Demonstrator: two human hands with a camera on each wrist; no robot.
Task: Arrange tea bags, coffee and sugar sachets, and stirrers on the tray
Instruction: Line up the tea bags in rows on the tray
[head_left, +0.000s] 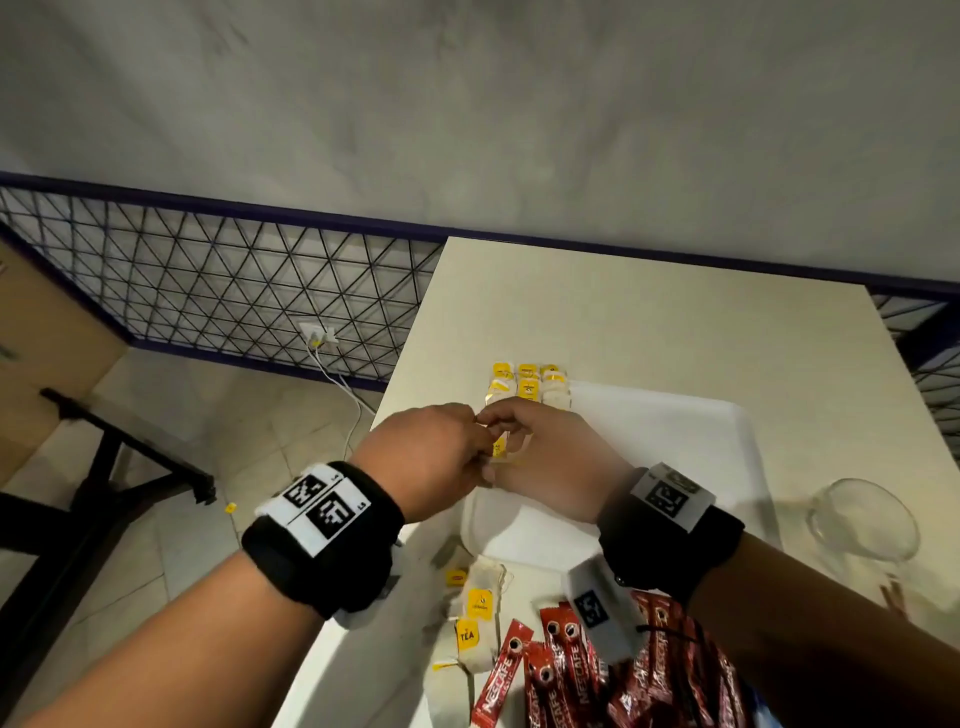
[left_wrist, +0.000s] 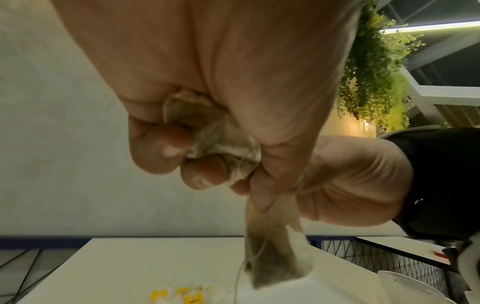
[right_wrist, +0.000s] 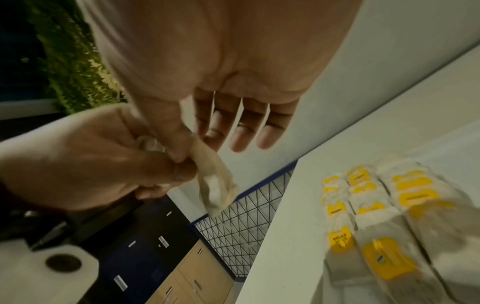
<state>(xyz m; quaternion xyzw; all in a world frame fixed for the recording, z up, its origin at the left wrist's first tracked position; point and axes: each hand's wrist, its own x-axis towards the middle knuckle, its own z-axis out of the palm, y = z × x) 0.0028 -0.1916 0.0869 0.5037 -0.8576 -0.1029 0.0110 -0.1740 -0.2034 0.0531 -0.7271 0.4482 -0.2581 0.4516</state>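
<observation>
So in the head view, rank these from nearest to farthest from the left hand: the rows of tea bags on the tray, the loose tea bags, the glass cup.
From the left hand:
1. Rows of tea bags, just beyond the hands, at the white tray's far-left corner.
2. Loose tea bags, nearer the person, off the tray.
3. Glass cup, far right on the table.

A big grey plaster wall (head_left: 467, 104) fills the top. Along its foot, from 9 o'clock to 3 o'clock, runs a dark blue rail with a black wire fence of triangles (head_left: 223, 291). A white wall socket with white cables (head_left: 319, 335) sits near the middle. The pale tiled floor (head_left: 208, 467) lies at 8 o'clock. A brown cardboard box (head_left: 47, 338) and a black metal stand (head_left: 114, 467) are at 9 o'clock. The cream table top (head_left: 649, 332) is at 3 o'clock. Green hanging leaves (left_wrist: 374, 61) glow under a lamp.
</observation>
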